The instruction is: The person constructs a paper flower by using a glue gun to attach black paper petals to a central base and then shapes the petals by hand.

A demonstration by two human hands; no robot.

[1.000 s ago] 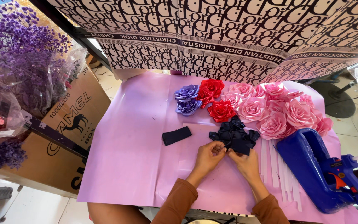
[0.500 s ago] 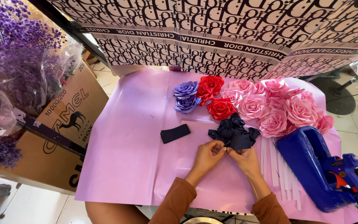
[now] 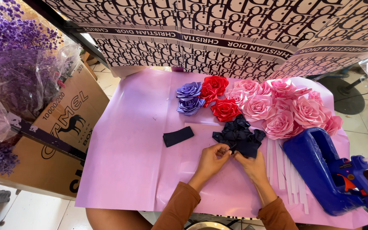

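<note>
**Hands at the dark ribbon flower: visibility limits**

Both hands, left and right, pinch the near edge of the dark ribbon flower, near centre of the pink-covered desk. Fingertips overlap; the exact grip is hidden. The blue glue gun is cut off at right.

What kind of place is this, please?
Probably a craft or florist's worktable: finished ribbon roses lie on pink paper, a blue glue gun stands by, and wrapped purple dried flowers wait alongside.
</note>
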